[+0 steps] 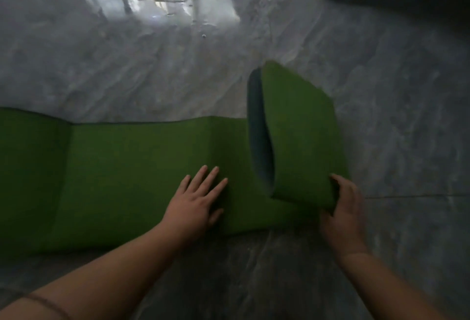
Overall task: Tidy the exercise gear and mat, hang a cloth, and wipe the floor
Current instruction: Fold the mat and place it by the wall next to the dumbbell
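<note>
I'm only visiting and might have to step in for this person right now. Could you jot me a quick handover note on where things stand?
Left hand: flat on the green mat, fingers straight, pressing it down.
Right hand: grips the near edge of the mat's raised end fold, lifted off the grey floor.
Done: the right end is being folded over; the rest lies spread out leftward with creases.
Left: finish folding the mat and put it away. No other gear, cloth or wiping shows here, so that seems still to do.

Indoor room with polished stone floor

A glossy grey marble floor (381,116) is seen, with window light reflected in it.
</note>
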The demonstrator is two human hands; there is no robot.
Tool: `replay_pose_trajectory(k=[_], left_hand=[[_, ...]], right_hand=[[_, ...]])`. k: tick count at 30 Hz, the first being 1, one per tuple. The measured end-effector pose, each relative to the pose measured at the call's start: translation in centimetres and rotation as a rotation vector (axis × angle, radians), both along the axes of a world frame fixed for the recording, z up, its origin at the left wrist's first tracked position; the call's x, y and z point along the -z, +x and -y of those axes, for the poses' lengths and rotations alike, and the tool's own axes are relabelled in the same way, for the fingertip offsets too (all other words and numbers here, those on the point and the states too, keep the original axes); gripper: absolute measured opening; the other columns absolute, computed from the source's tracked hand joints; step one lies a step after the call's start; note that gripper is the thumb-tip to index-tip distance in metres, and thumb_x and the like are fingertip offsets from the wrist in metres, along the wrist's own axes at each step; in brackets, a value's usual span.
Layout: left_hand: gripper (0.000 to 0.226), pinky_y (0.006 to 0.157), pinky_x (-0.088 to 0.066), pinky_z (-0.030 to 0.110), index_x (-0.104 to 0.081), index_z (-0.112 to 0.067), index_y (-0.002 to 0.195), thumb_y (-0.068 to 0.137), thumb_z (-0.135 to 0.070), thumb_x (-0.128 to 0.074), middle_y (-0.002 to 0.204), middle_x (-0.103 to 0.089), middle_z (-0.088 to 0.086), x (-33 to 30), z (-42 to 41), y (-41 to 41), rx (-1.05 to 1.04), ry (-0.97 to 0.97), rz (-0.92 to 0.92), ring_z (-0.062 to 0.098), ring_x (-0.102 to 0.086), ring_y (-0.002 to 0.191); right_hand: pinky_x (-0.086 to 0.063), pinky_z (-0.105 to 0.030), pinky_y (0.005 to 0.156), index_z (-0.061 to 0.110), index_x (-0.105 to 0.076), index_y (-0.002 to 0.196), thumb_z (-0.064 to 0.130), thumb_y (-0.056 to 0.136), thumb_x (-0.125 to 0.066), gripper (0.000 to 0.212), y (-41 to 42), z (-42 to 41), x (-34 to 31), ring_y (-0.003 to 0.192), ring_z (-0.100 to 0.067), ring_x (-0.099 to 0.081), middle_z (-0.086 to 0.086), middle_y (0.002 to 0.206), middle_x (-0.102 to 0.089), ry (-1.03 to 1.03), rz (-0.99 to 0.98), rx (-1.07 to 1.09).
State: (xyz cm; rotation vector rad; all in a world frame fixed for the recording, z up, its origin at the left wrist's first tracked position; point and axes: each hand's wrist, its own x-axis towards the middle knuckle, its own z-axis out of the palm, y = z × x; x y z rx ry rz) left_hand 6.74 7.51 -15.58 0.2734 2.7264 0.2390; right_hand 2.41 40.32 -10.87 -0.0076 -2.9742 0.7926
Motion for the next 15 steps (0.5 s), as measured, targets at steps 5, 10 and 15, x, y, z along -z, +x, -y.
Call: replay_pose_trajectory(k=[5, 10, 15], left_hand=[[0.070, 0.123, -0.002, 0.048, 0.019, -0.046, 0.149, 0.098, -0.059, -0.027, 0.161, 0.022, -0.001, -0.1, 2.0, 1.8, -0.041, 0.012, 0.053, 0.024, 0.017, 0.150], [0.070, 0.122, 0.002, 0.048, 0.018, -0.044, 0.150, 0.097, -0.062, -0.024, 0.164, 0.015, 0.000, 0.4, 4.4, 4.1, -0.130, -0.050, 0.100, 0.023, 0.015, 0.151], [0.071, 0.121, 0.004, 0.053, 0.016, -0.045, 0.151, 0.095, -0.066, -0.023, 0.165, 0.012, -0.001, 0.5, 6.1, 5.3, -0.158, -0.067, 0.128, 0.023, 0.016, 0.151]], right_hand=[[-0.042, -0.053, 0.094, 0.038, -0.020, 0.155, 0.013, 0.058, -0.068, 0.110, 2.0, 0.9, 2.4, 0.125, -0.033, -0.037, -0.008, 0.153, -0.038, 0.546, 0.317, -0.185], [-0.027, -0.064, 0.109, 0.020, -0.009, 0.158, 0.028, 0.062, -0.067, 0.113, 3.0, 3.4, 3.5, 0.146, -0.039, -0.016, -0.015, 0.164, -0.015, 0.733, 0.425, -0.284], [-0.022, -0.078, 0.103, 0.027, -0.024, 0.155, 0.049, 0.075, -0.052, 0.087, 5.0, 8.7, 4.0, 0.146, -0.042, -0.024, -0.006, 0.162, -0.025, 0.639, 0.263, -0.695]])
